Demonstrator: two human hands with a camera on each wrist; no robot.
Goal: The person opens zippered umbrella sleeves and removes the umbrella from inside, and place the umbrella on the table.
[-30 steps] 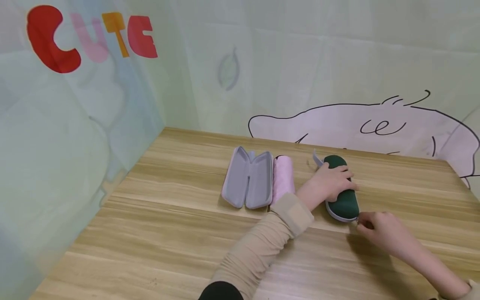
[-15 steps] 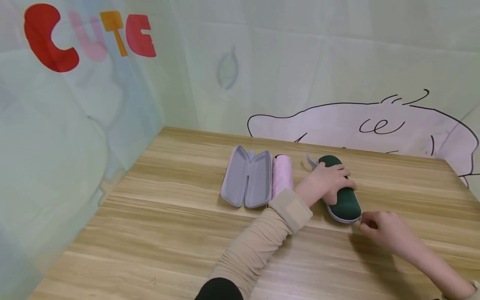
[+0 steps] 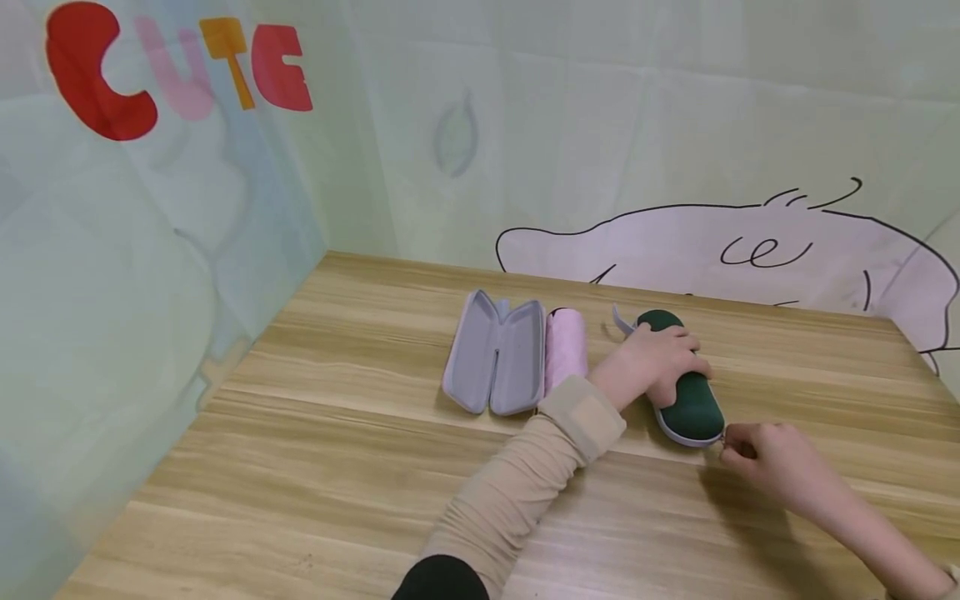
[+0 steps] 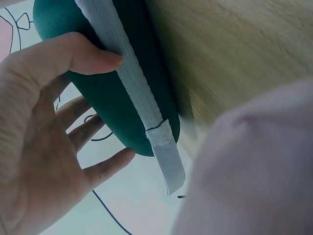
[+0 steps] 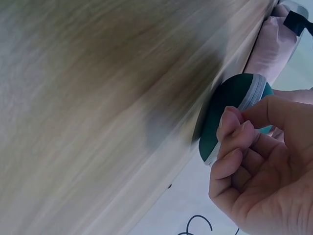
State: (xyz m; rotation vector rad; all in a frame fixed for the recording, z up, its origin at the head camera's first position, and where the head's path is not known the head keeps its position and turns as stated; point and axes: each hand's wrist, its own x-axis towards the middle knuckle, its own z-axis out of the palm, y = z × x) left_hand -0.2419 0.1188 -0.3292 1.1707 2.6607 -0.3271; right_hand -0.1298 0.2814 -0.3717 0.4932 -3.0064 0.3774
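Observation:
A dark green zip case [image 3: 693,408] with a pale grey zipper band lies on the table, a grey fabric tab at its far end. My left hand [image 3: 652,362] grips it across the top. In the left wrist view the thumb [image 4: 100,59] presses near the zipper band [image 4: 132,88], with the other fingers along the far side. The case looks zipped along the visible part. At its near right end my right hand [image 3: 780,462] pinches the zipper pull, which is mostly hidden by thumb and fingertips [image 5: 230,120] in the right wrist view.
Left of the green case stands an opened grey-lined case [image 3: 517,367], its two halves spread upward. Beside it lies a pink roll-shaped thing [image 3: 566,346], partly hidden by my left sleeve [image 3: 510,492]. Printed cloth walls [image 3: 570,150] rise behind and left of the wooden table [image 3: 315,475].
The green case has turned slightly, its far end shifting left and its near end right. My right hand has moved a little to the right, still pinching the pull.

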